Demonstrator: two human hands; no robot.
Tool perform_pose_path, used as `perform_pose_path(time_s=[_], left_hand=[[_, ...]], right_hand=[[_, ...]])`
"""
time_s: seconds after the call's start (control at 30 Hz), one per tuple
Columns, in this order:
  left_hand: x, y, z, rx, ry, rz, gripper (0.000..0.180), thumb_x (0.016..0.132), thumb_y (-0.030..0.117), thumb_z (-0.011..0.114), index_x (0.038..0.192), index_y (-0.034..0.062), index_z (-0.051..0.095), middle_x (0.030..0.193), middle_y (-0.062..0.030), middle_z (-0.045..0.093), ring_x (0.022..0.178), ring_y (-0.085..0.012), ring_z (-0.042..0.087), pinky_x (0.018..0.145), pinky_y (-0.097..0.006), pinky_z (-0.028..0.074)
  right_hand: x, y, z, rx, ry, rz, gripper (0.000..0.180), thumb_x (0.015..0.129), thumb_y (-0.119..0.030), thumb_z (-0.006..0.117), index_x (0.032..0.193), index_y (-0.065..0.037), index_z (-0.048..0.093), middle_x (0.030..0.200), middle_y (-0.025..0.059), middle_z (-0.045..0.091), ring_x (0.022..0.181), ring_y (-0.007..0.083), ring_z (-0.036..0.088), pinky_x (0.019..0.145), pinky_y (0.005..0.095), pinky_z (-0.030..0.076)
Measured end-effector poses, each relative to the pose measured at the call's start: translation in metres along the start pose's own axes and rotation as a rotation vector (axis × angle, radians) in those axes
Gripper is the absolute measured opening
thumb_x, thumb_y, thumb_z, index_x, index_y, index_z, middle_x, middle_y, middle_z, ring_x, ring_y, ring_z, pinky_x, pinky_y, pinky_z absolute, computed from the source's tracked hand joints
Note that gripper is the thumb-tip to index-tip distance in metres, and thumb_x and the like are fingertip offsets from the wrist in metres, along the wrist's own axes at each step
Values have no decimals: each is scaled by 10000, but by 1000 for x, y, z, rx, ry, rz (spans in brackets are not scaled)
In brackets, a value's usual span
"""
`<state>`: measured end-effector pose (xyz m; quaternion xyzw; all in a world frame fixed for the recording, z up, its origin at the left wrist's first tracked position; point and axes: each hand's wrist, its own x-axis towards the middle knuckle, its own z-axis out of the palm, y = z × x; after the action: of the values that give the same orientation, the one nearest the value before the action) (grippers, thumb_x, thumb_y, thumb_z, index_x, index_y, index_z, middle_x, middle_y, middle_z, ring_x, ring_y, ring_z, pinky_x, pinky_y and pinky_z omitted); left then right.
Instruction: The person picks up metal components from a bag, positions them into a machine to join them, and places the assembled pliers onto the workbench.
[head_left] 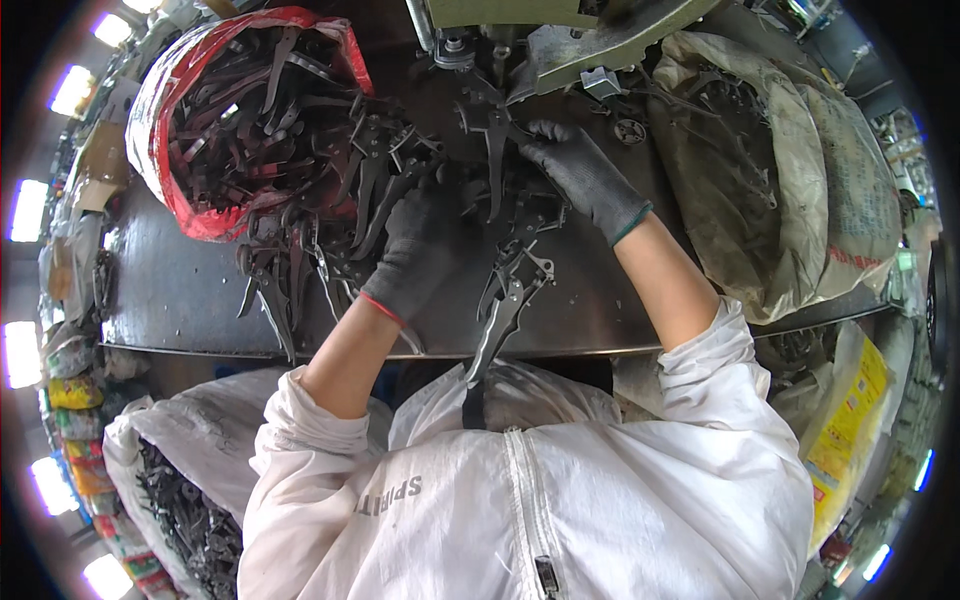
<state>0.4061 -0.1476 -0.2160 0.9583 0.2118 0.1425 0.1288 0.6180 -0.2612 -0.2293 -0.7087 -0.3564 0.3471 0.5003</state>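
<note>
My right hand [585, 178], in a dark grey glove with a green cuff, has its fingers closed at the edge of a dark pair of locking pliers [495, 150]. Those pliers sit under the machine's press head, handles hanging toward me. My left hand [415, 245], in a similar glove with a red cuff, is beside a cluster of locking pliers [372, 175]; its fingertips are lost in shadow. Between my forearms, another pair of locking pliers [508, 305] with shiny handles lies at the table's near edge.
A red-rimmed bag [140, 130] full of dark metal plier parts stands at the left. The green machine [610, 50] rises at the far side. An open woven sack [800, 170] slumps on the right of the metal table [180, 290]. Another sack of parts [185, 500] is below left.
</note>
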Motion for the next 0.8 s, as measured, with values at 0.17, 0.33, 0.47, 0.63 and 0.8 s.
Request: perform_pose_path(time_s=[0.17,0.33,0.47,0.63,0.8], left_hand=[[-8,16,-30,-24,-250,-206,578,862,261,720,1377,56,555,1294,-262,623,1208,-431,605,1015,-495,503],[-54,-9,-45,-101,-197,-87,532,852,205,736,1337,63,569,1268,-237,645,1136,-432,647,934,-497,533],[-85,0,-64,-371,-331,-236,570,833,217,782,1328,34,566,1260,-236,644,1095,-431,670,884,-491,553],[-108,53,-38,-262,-265,-57,792,798,332,841,1434,35,476,1251,-227,620,1066,-423,679,858,-512,566],[-131,50,-9,-262,-304,-189,924,772,394,847,1512,59,407,1199,-184,624,1009,-381,697,781,-491,588]], right_hand=[[-4,-5,0,19,52,15,304,971,-131,671,1232,26,676,1017,60,717,890,104,612,846,314,524],[1,2,0,183,7,66,273,974,-110,662,1216,13,684,1002,38,710,892,82,616,811,285,536],[-7,-17,2,202,27,154,225,979,-95,649,1177,1,697,986,17,698,863,57,618,714,243,570],[-6,-11,1,231,5,191,310,1004,-114,638,1297,-11,630,1070,41,687,868,92,660,695,253,598],[-25,-50,7,324,85,150,378,1024,-123,626,1382,-9,577,1157,73,675,851,140,688,692,261,596]])
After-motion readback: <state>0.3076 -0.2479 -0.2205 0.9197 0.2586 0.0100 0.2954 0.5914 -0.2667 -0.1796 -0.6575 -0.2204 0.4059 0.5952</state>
